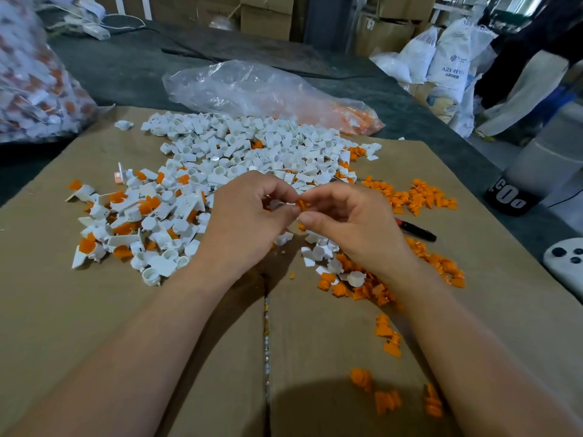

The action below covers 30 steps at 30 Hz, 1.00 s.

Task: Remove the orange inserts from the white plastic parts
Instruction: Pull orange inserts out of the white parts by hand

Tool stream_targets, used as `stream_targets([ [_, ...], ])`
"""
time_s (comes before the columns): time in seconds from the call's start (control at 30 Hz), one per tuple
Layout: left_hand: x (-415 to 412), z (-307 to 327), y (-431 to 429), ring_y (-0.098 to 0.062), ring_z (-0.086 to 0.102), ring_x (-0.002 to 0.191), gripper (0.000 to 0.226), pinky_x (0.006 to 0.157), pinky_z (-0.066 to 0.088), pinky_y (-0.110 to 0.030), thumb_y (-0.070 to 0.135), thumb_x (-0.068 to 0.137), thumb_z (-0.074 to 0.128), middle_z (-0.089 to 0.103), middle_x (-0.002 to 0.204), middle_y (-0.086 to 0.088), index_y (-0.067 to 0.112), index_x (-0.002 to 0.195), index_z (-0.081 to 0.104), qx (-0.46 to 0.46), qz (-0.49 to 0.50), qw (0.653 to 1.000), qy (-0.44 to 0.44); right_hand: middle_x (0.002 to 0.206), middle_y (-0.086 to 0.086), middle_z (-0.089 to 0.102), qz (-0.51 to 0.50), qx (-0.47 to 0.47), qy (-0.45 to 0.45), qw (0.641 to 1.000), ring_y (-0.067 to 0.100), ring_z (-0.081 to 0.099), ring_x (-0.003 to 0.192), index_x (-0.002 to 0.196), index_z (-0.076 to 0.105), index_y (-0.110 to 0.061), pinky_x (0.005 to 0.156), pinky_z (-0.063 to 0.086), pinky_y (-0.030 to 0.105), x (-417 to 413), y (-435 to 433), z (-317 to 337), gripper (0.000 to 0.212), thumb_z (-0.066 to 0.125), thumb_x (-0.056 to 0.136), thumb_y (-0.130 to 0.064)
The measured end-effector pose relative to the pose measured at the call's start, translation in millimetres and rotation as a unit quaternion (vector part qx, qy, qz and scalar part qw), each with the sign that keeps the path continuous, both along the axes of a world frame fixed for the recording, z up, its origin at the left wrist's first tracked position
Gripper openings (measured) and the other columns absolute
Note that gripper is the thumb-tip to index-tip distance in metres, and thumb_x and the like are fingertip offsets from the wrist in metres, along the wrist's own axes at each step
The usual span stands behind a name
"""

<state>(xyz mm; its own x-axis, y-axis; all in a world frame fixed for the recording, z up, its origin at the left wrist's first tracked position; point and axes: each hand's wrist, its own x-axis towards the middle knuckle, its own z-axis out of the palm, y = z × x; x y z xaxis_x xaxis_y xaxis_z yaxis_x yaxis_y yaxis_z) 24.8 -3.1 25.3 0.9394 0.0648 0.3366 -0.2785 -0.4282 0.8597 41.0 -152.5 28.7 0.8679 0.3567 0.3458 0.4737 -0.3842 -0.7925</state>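
My left hand (249, 212) grips a small white plastic part (277, 205), mostly hidden by its fingers. My right hand (350, 222) pinches an orange insert (302, 205) right at that part, between thumb and forefinger. Both hands meet above the flattened cardboard (94, 310). A big pile of white parts (252, 143) lies beyond the hands. To the left lie white parts with orange inserts still in them (126, 222). Loose orange inserts (419, 195) are heaped at the right, with more near my right wrist.
A clear plastic bag (252, 86) lies behind the pile. A full bag of parts (34, 80) stands at far left. A black and red marker (416, 230) and a white controller (568, 257) lie at the right. White sacks (451, 64) stand beyond the table.
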Motion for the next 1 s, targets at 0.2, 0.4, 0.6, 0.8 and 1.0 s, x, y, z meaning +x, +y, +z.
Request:
stream_targets([
  [0.2, 0.3, -0.7, 0.3, -0.006, 0.060, 0.066, 0.025, 0.059, 0.049, -0.018, 0.017, 0.073, 0.076, 0.063, 0.072, 0.007, 0.036, 0.068, 0.060, -0.022, 0.003, 1.000, 0.015, 0.080, -0.007, 0.067, -0.025, -0.008, -0.013, 1.000, 0.009, 0.066, 0.076, 0.081, 0.059, -0.037, 0.073, 0.056, 0.030, -0.6, 3.1, -0.4, 0.025, 0.066, 0.083, -0.013],
  [0.4, 3.2, -1.7, 3.3, 0.008, 0.061, 0.070, 0.033, 0.059, 0.044, -0.006, 0.006, 0.072, 0.075, 0.064, 0.079, 0.017, 0.037, 0.075, 0.065, -0.051, -0.020, 0.997, 0.062, 0.078, -0.013, 0.066, -0.055, 0.007, -0.016, 0.998, 0.009, 0.066, 0.075, 0.080, 0.059, -0.038, 0.073, 0.056, 0.030, 1.7, -1.3, -0.4, 0.029, 0.062, 0.086, -0.010],
  [0.6, 4.2, -2.7, 2.3, 0.006, 0.057, 0.059, 0.033, 0.058, 0.046, -0.008, 0.004, 0.070, 0.077, 0.062, 0.075, 0.013, 0.031, 0.081, 0.060, -0.086, -0.015, 0.994, 0.070, 0.077, -0.011, 0.065, -0.036, 0.043, -0.034, 0.998, 0.009, 0.065, 0.073, 0.080, 0.059, -0.033, 0.069, 0.055, 0.023, 0.9, 0.6, -1.2, 0.028, 0.064, 0.084, -0.005],
  [0.8, 3.6, -1.1, 2.0, 0.005, 0.058, 0.067, 0.034, 0.059, 0.044, -0.005, 0.000, 0.068, 0.077, 0.064, 0.077, 0.011, 0.028, 0.079, 0.061, -0.056, -0.030, 0.997, 0.053, 0.071, -0.016, 0.063, 0.000, 0.019, -0.056, 0.998, -0.001, 0.062, 0.071, 0.079, 0.061, -0.031, 0.066, 0.050, 0.013, -1.7, 6.1, -2.0, 0.027, 0.065, 0.082, -0.005],
  [1.0, 0.1, 1.6, 0.6, 0.000, 0.061, 0.066, 0.037, 0.060, 0.049, -0.010, -0.002, 0.069, 0.074, 0.068, 0.082, 0.013, 0.031, 0.080, 0.065, -0.066, -0.054, 0.994, 0.067, 0.070, -0.016, 0.063, -0.033, 0.005, -0.051, 0.998, 0.001, 0.060, 0.069, 0.075, 0.058, -0.035, 0.064, 0.050, 0.016, -0.3, 3.8, -1.9, 0.029, 0.066, 0.083, -0.008],
])
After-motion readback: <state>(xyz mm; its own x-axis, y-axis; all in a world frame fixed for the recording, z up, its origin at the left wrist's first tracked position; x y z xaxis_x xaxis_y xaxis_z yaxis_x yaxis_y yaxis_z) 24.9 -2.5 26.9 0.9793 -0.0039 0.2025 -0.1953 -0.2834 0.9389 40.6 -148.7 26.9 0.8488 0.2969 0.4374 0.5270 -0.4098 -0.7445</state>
